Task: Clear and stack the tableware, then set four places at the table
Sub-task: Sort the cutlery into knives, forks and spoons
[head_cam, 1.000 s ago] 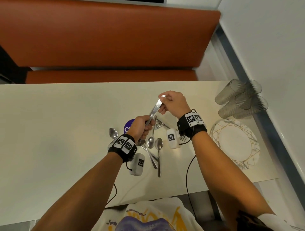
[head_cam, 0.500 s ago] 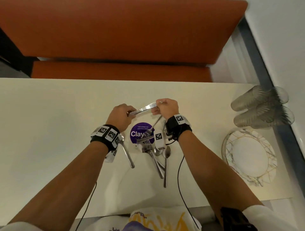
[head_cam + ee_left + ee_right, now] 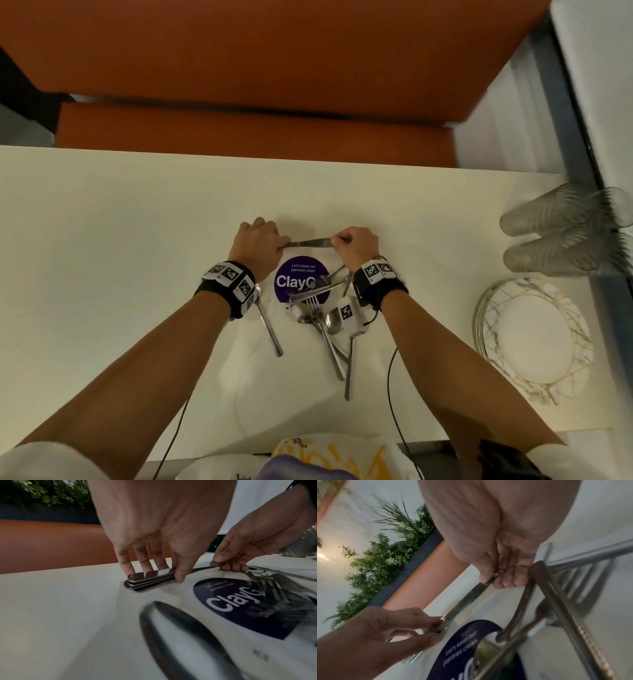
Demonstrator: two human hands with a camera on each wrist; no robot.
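A small stack of steel knives lies crosswise on the white table, just beyond a round purple sticker. My left hand grips the handle end between thumb and fingers; the left wrist view shows the stacked handles touching the tabletop. My right hand pinches the blade end. A loose heap of forks and spoons lies near my right wrist. One spoon lies alone by my left wrist.
A stack of white plates with gold lines sits at the right edge. Clear ribbed glasses lie on their sides behind it. An orange bench runs along the far side. Wrist cables trail toward the near edge.
Both hands have brought the knives down from a raised, tilted hold to a level one at the tabletop beyond the sticker. The grips stay the same.
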